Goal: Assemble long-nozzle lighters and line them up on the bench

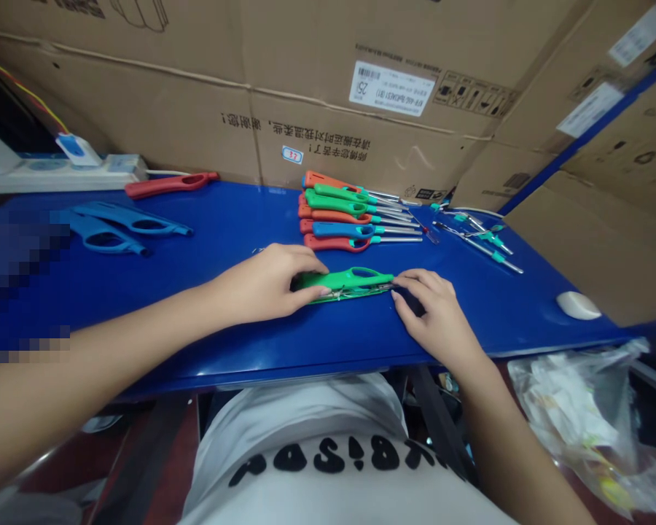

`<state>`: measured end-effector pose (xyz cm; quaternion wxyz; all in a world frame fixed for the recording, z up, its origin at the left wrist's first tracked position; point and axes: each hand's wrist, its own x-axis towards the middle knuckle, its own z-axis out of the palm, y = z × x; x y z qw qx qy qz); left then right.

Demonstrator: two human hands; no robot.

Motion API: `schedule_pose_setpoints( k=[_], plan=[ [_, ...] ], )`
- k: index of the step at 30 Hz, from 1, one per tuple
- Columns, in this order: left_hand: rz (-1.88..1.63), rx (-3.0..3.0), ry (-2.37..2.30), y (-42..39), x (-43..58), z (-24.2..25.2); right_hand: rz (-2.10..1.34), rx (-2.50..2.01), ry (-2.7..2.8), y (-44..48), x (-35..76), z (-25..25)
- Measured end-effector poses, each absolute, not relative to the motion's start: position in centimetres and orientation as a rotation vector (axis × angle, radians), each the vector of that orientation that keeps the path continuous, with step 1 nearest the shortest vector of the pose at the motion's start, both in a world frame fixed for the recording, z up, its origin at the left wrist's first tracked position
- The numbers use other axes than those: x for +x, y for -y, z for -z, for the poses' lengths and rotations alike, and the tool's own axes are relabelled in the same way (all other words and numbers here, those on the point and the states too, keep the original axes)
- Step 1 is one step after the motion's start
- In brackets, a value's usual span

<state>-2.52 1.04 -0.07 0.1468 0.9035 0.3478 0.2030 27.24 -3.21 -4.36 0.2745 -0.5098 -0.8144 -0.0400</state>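
Observation:
Near the table's front edge lies a green lighter casing (350,280), split open lengthwise with metal and wire parts showing inside. My left hand (284,281) grips its wide handle end between thumb and fingers. At the narrow end, my right hand (434,302) pinches the casing tip with thumb and forefinger. Just behind is a stack of long-nosed lighters in several colours, among them a red lighter (339,241) and a blue lighter (343,230). Loose metal lighter tubes (497,255) with turquoise collars and wires lie to the right.
Blue casing halves (123,227) and a red casing half (169,185) lie at the left. A power strip (82,175) stands behind them. Cardboard (197,109) walls the back of the blue table (240,357). A white mouse-shaped object (578,305) and a plastic bag (584,408) are at the right.

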Motion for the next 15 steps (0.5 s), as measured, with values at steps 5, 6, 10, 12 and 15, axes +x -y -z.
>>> schedule_pose_setpoints(
  k=[5, 6, 10, 12, 15],
  plan=[
    [-0.495, 2.639, -1.002, -0.63, -2.46, -0.04, 0.090, -1.371, 2.185, 3.73, 26.88, 4.01],
    [-0.483, 2.642, -1.014, -0.63, -2.47, 0.00, 0.090, -1.368, 2.184, 3.79, 26.84, 3.96],
    [-0.463, 2.624, -1.046, -0.71, -2.46, 0.17, 0.102, -1.366, 2.195, 3.89, 26.74, 3.92],
    [-0.445, 2.616, -1.067, -0.65, -2.43, 0.15, 0.109, -1.365, 2.204, 3.90, 26.73, 3.93],
    [-0.425, 2.622, -1.114, -0.40, -2.37, 0.00, 0.109, -1.362, 2.221, 3.91, 26.74, 3.90]
  ],
)
